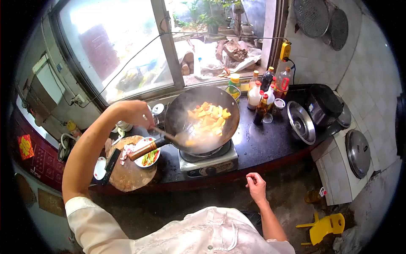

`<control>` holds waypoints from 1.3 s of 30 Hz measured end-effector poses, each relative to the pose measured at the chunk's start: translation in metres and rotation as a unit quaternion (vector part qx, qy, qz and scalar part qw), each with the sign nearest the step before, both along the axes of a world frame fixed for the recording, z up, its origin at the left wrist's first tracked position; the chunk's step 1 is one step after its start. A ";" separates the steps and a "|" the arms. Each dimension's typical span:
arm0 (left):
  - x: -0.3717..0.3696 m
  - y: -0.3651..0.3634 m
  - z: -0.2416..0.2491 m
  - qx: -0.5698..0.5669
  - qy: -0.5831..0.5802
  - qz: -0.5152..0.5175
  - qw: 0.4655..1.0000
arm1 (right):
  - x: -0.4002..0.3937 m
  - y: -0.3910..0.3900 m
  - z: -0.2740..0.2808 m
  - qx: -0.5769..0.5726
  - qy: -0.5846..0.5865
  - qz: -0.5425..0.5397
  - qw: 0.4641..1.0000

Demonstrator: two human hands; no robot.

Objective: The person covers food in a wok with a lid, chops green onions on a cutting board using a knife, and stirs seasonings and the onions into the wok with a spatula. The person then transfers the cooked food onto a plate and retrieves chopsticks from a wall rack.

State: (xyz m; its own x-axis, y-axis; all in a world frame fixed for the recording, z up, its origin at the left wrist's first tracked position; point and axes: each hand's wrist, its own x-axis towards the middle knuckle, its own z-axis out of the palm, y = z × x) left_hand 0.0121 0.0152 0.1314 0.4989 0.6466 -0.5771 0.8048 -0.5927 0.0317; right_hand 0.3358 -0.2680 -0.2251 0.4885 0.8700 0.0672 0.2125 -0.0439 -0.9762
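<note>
Steam rises from a dark wok (pixel 173 106) tilted on a gas stove (pixel 209 167), with orange-yellow sliced pieces (pixel 209 118) in it. My left hand (pixel 139 114) is closed around the upper end of a spatula (pixel 168 135), whose blade is down among the pieces and blurred by steam. The wok's wooden handle (pixel 144 150) points left, below that hand, and is not held. In front of the counter, apart from the stove, my right hand (pixel 256 187) hangs with its fingers curled in and nothing visible in them.
Left of the stove, a round chopping board (pixel 135 180) carries a cleaver (pixel 111 166) and a plate of cut vegetables (pixel 150 158). Bottles (pixel 255 95) crowd the counter behind, near a metal basin (pixel 301 122). A yellow chair (pixel 327 228) stands on the floor at right.
</note>
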 end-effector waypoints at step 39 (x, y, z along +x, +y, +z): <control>0.040 -0.031 -0.157 0.098 -0.271 0.174 0.942 | 0.196 0.102 -0.041 -0.061 0.236 -0.093 0.965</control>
